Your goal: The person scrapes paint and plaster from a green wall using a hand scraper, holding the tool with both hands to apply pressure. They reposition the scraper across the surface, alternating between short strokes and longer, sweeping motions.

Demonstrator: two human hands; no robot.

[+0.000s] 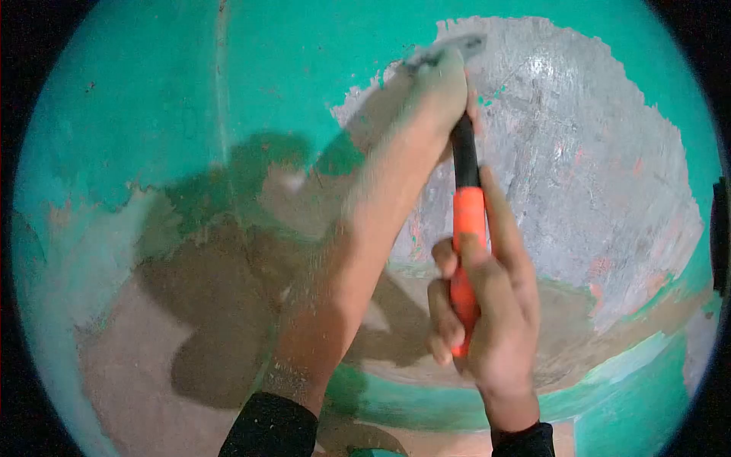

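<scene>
A tool with a black and orange handle (pixel 468 209) runs up the middle of the view. My right hand (pixel 495 297) is wrapped round its lower orange part. Higher up, my left hand (pixel 445 84), somewhat blurred, closes round the upper end of the tool near its head. The grey metal head (pixel 474 44) lies against the wall, at the upper edge of a bare grey patch (pixel 563 152). Part of the head is hidden behind my left hand.
Green paint (pixel 152 84) covers the wall around the patch, with ragged edges. Brownish bare areas (pixel 137 358) show at the lower left. Shadows of arms and tool fall on the wall. A dark object (pixel 719 236) stands at the right edge.
</scene>
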